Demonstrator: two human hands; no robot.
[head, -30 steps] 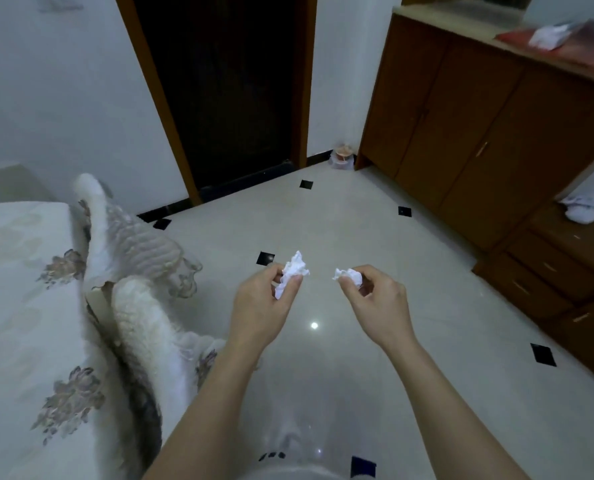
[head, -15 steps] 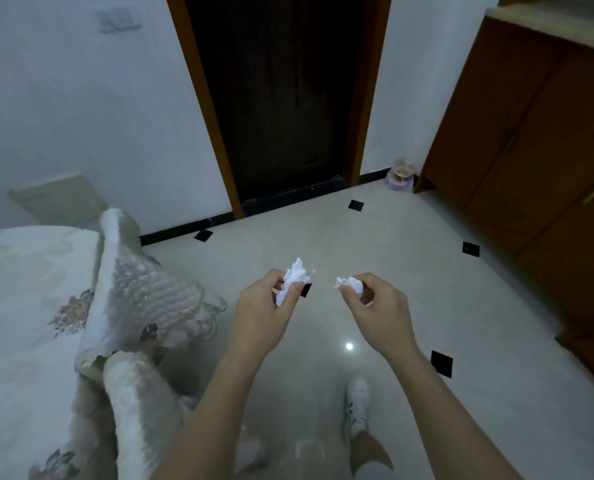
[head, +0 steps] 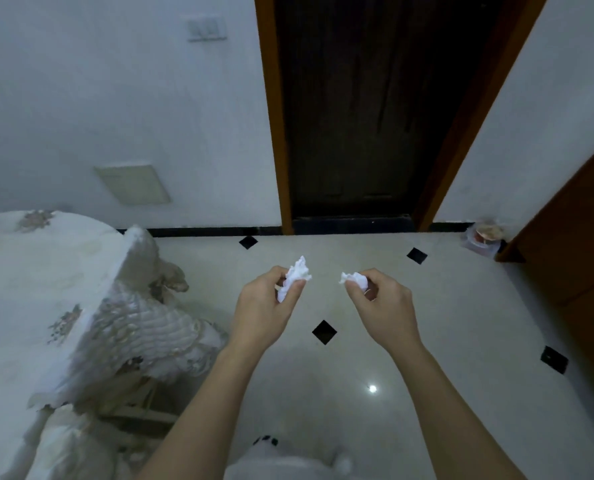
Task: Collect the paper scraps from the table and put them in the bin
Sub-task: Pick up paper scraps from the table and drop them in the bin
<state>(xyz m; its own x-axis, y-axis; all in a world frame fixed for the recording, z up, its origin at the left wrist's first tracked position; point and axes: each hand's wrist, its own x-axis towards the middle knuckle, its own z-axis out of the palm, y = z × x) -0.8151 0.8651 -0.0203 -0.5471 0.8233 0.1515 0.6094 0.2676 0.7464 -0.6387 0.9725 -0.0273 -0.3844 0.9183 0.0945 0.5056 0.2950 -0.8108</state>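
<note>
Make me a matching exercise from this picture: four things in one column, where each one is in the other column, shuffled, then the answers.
Things
1. larger crumpled white paper scrap
2. smaller crumpled white paper scrap
3. dark wooden door
4. clear plastic tub

Places
a. set in the white wall straight ahead
b. pinched in the right hand
c. on the pale tiled floor beside the brown wooden cabinet
d. pinched in the left hand

Pairs: 1-d, 2-b, 3-a, 4-c
</note>
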